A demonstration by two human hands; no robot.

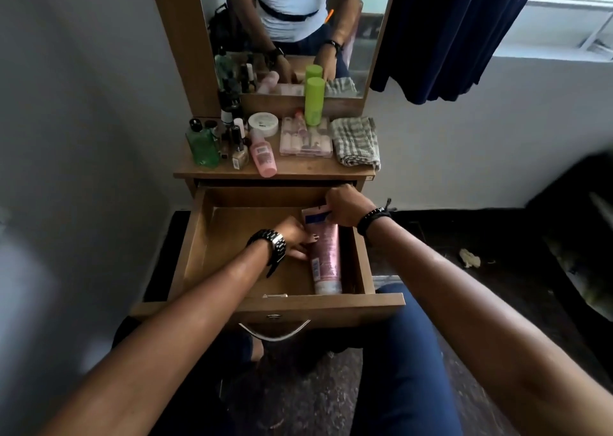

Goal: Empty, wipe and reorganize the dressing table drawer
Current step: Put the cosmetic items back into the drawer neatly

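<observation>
Hands both work in the drawer (194, 246): left hand (293, 238) touching the soft, light pink tube (326, 256) mid-body, right hand (343, 205) pinching a small blue-labelled tube (314, 216).

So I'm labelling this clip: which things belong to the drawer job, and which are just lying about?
Job: drawer, pink tube, small tube, cloth, bottles, left hand, right hand.
Lying about: curtain, floor scrap.

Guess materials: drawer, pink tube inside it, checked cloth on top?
Drawer: likely wood-look laminate board, matte brown with faint grain. Pink tube: looks like soft glossy plastic, catching highlights, printed label. Checked cloth: woven fabric, probably cotton, folded with soft creases.
</observation>
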